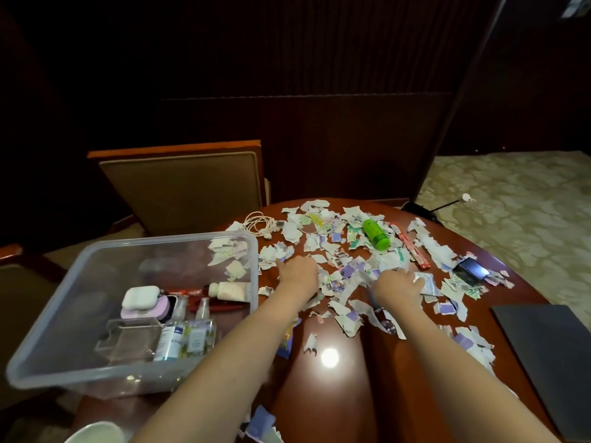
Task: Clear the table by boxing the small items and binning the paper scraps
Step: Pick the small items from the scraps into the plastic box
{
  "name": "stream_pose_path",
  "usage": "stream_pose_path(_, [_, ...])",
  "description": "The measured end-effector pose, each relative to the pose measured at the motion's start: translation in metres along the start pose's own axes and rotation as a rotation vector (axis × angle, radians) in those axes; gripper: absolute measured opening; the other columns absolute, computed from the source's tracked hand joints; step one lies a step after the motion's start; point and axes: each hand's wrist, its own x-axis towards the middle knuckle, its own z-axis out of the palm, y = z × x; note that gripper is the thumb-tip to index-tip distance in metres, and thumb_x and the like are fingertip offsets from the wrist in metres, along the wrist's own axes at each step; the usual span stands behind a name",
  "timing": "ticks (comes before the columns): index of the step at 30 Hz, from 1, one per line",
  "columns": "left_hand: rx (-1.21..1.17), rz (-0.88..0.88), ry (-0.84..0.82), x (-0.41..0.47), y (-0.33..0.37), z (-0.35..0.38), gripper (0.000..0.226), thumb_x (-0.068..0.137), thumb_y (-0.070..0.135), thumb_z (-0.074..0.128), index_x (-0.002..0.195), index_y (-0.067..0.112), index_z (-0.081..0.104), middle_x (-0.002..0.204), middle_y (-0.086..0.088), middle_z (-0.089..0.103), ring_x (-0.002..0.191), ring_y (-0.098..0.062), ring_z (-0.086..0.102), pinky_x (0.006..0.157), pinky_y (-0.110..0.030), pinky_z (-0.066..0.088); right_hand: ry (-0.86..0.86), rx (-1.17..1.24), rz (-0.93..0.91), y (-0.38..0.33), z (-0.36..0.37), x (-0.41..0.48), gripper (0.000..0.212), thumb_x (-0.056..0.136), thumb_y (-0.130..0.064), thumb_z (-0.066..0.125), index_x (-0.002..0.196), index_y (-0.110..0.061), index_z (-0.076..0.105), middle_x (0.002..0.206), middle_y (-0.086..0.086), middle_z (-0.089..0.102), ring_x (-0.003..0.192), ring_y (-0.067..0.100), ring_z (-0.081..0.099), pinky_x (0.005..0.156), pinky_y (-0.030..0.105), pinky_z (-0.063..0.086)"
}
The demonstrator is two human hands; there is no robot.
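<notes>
L hand (297, 274) lies back-up on the paper scraps (323, 243) mid-table, just R of the plastic box (57, 327). Its fingers bend down into the pile w/ one digit poking out toward the box. The tips are buried, so can't tell if it pinches anything or only presses. R hand (399, 284) is flatter: fingers apart & fairly straight, resting on scraps, tips touching a silvery packet (427, 282). Nothing looks gripped there, tho blur softens the fingers.

Both forearms are bare, come up from the bottom edge & converge a bit toward the pile. Elbows are cut off by the frame.

Scraps cover the far half of the table (329, 394), w/ more along its R side. A few show at the box's far corner, inside or behind it, can't tell. Among the scraps: green bottle (376, 235) on its side, red stick pack (409, 251), coiled white cable (257, 223), dark phone-like item (472, 271). The box sits at the table's L side & holds a white earbud case (140, 297), small bottles & other bits hard to make out thru the cloudy wall. Dark grey slab (550, 356) at R is partly cut off.
</notes>
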Motion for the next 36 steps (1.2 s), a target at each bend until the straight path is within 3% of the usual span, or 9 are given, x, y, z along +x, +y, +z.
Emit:
stream_pose_path(5, [-0.366, 0.050, 0.000, -0.020, -0.006, -0.027, 0.018, 0.089, 0.013, 0.062, 0.102, 0.006, 0.072, 0.106, -0.008, 0.068, 0.100, -0.022, 0.063, 0.091, -0.030, 0.049, 0.109, 0.094, 0.023, -0.006, -0.030, -0.023, 0.036, 0.095, -0.026, 0.038, 0.122, -0.014, 0.056, 0.140, 0.011, 0.044, 0.133, 0.029, 0.034, 0.111, 0.042, 0.021])
stream_pose_path(9, [-0.523, 0.075, 0.065, -0.040, -0.014, -0.048, 0.021, 0.094, 0.013, 0.054, 0.106, 0.005, 0.069, 0.107, -0.010, 0.064, 0.102, -0.021, 0.059, 0.086, -0.028, 0.044, 0.189, 0.350, 0.003, -0.010, -0.046, -0.044, 0.024, 0.090, -0.021, 0.042, 0.094, -0.009, 0.062, 0.116, 0.011, 0.059, 0.112, 0.028, 0.052, 0.100, 0.037, 0.034])
stream_pose_path(11, [-0.605, 0.099, 0.102, -0.050, -0.020, -0.057, 0.025, 0.095, 0.014, 0.052, 0.113, 0.002, 0.066, 0.122, -0.010, 0.062, 0.115, -0.023, 0.056, 0.094, -0.030, 0.041, 0.185, 0.562, -0.059, -0.014, -0.053, -0.058, 0.028, 0.092, -0.018, 0.041, 0.067, -0.008, 0.051, 0.087, 0.012, 0.059, 0.085, 0.029, 0.054, 0.075, 0.028, 0.042])
stream_pose_path(14, [-0.676, 0.120, 0.142, -0.065, -0.034, -0.072, 0.027, 0.096, 0.015, 0.051, 0.117, 0.003, 0.064, 0.127, -0.010, 0.060, 0.119, -0.022, 0.053, 0.099, -0.030, 0.040, 0.192, 0.711, -0.169, -0.029, -0.059, -0.075, 0.031, 0.094, -0.016, 0.041, 0.071, -0.001, 0.057, 0.064, 0.005, 0.049, 0.062, 0.023, 0.047, 0.048, 0.023, 0.029])
stream_pose_path(21, [-0.737, 0.027, 0.275, -0.095, -0.107, -0.096, 0.022, 0.093, 0.015, 0.056, 0.109, 0.004, 0.068, 0.117, -0.009, 0.063, 0.107, -0.021, 0.056, 0.090, -0.028, 0.040, 0.149, 0.774, -0.370, -0.098, -0.067, -0.116, 0.041, 0.096, -0.017, 0.042, 0.055, -0.012, 0.040, 0.055, 0.002, 0.039, 0.050, 0.011, 0.034, 0.045, 0.022, 0.023])
stream_pose_path(27, [-0.744, -0.081, 0.295, -0.114, -0.183, -0.095, 0.018, 0.092, 0.011, 0.059, 0.103, 0.001, 0.069, 0.111, -0.012, 0.066, 0.109, -0.024, 0.058, 0.095, -0.031, 0.042, -0.011, 0.777, -0.459, -0.161, -0.064, -0.148, 0.027, 0.091, -0.015, 0.047, 0.066, -0.006, 0.054, 0.063, 0.007, 0.047, 0.057, 0.015, 0.042, 0.049, 0.024, 0.029])
stream_pose_path(31, [-0.690, -0.130, 0.262, -0.124, -0.218, -0.086, 0.016, 0.091, 0.011, 0.059, 0.100, 0.003, 0.069, 0.098, -0.009, 0.065, 0.091, -0.019, 0.056, 0.085, -0.030, 0.045, -0.102, 0.594, -0.536, -0.184, -0.057, -0.168, 0.025, 0.091, -0.015, 0.046, 0.068, -0.006, 0.051, 0.072, 0.006, 0.051, 0.064, 0.015, 0.047, 0.053, 0.022, 0.035])
stream_pose_path(34, [-0.601, -0.157, 0.215, -0.130, -0.238, -0.077, 0.015, 0.090, 0.011, 0.061, 0.100, 0.003, 0.070, 0.108, -0.008, 0.068, 0.104, -0.020, 0.059, 0.090, -0.027, 0.043, -0.110, 0.488, -0.526, -0.198, -0.041, -0.176, 0.021, 0.092, -0.017, 0.044, 0.095, -0.005, 0.061, 0.107, 0.014, 0.063, 0.091, 0.024, 0.057, 0.074, 0.029, 0.044])
stream_pose_path(36, [-0.533, -0.155, 0.146, -0.135, -0.251, -0.071, 0.015, 0.090, 0.011, 0.061, 0.099, 0.003, 0.069, 0.109, -0.006, 0.067, 0.106, -0.019, 0.060, 0.090, -0.028, 0.044, -0.127, 0.486, -0.478, -0.207, -0.028, -0.177, 0.028, 0.090, -0.018, 0.045, 0.108, -0.002, 0.061, 0.116, 0.015, 0.062, 0.096, 0.026, 0.057, 0.070, 0.027, 0.042])
